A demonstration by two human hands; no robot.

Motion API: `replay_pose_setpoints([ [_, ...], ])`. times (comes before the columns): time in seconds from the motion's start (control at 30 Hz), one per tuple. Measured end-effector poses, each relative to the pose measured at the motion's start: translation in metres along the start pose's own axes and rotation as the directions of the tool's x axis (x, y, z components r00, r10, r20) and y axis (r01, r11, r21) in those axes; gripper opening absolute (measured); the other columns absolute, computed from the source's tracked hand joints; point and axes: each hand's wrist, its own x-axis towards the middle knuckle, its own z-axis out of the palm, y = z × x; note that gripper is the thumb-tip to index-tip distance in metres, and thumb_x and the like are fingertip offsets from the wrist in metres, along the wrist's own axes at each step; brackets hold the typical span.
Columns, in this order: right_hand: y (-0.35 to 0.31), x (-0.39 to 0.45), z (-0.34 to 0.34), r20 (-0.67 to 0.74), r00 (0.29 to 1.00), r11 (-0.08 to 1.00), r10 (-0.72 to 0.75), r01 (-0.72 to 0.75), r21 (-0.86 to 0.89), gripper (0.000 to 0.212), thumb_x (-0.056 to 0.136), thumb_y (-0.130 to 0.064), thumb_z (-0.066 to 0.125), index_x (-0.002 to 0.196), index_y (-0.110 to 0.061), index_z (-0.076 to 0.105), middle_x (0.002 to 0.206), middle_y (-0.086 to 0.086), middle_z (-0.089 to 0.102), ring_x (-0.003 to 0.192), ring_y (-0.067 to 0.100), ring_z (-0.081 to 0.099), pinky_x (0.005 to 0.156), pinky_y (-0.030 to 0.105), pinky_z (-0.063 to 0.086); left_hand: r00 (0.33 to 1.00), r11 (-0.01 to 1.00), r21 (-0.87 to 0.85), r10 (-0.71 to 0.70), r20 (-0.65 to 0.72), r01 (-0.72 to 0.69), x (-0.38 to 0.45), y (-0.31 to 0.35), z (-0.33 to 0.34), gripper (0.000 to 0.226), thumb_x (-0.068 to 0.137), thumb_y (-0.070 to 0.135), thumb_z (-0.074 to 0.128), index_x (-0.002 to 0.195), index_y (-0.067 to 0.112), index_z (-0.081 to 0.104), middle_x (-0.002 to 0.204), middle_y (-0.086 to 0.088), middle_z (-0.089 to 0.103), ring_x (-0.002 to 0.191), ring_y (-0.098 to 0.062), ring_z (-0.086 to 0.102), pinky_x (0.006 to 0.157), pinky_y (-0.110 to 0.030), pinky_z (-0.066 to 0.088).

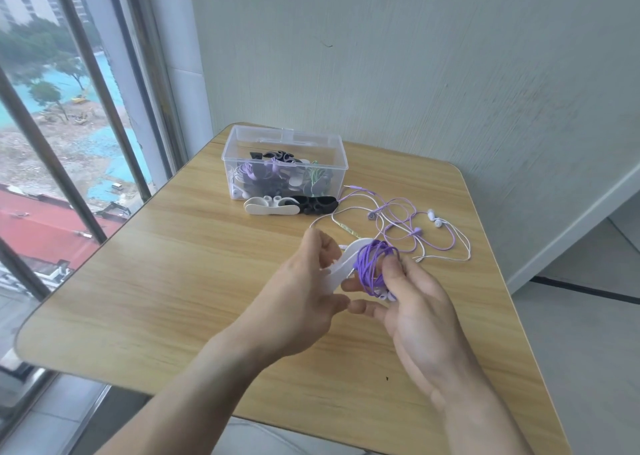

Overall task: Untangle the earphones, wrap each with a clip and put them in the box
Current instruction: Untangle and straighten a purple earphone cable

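A coil of purple earphone cable [372, 267] sits on a white clip [341, 264], held above the wooden table [173, 281]. My left hand [304, 299] pinches the clip's left part. My right hand [415, 302] grips the purple coil from the right. Behind the hands lies a loose tangle of lilac and white earphones [415, 228]. At the back stands an open clear plastic box [284, 164] with several wrapped earphones inside. Just in front of the box lie a spare white clip [270, 207] and a black clip [317, 203].
The table meets a pale wall at the back and a window with dark bars [90, 91] on the left. A tiled floor [581, 333] shows past the table's right edge. Bare tabletop stretches left of and in front of my hands.
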Motion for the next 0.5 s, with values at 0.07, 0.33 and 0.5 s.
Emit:
replay_pose_setpoints([
  [0.07,-0.001,0.0,0.001,0.014,1.0,1.0,-0.007,0.008,-0.022,0.035,0.107,-0.019,0.04,0.104,0.007,0.063,0.092,0.014,0.072,0.081,0.019,0.069,0.068,0.036,0.054,0.99,0.994,0.021,0.102,0.096,-0.105,-0.002,0.0,0.003,0.059,0.086,0.003,0.069,0.129,0.033,0.042,0.096,0.013,0.06,0.076,-0.003,0.059,0.072,-0.017,0.047],
  [0.33,-0.003,0.003,-0.002,-0.021,1.0,0.99,-0.004,0.001,-0.141,0.035,0.105,-0.019,0.043,0.096,0.003,0.069,0.083,0.018,0.072,0.074,0.027,0.067,0.07,0.046,0.055,0.955,0.865,-0.471,-0.027,0.296,0.17,-0.004,0.011,-0.002,0.039,0.08,0.021,0.063,0.119,0.029,0.064,0.092,0.002,0.066,0.082,-0.01,0.061,0.077,-0.022,0.052],
  [0.5,-0.003,0.004,-0.009,-0.013,0.999,0.979,-0.036,0.032,-0.202,0.035,0.105,-0.022,0.047,0.089,0.001,0.067,0.076,0.02,0.063,0.066,0.023,0.059,0.066,0.04,0.051,0.963,0.813,-0.55,-0.046,0.267,0.192,-0.003,0.006,-0.002,0.04,0.087,0.033,0.064,0.123,0.014,0.059,0.11,-0.021,0.068,0.093,-0.034,0.07,0.076,-0.034,0.057],
])
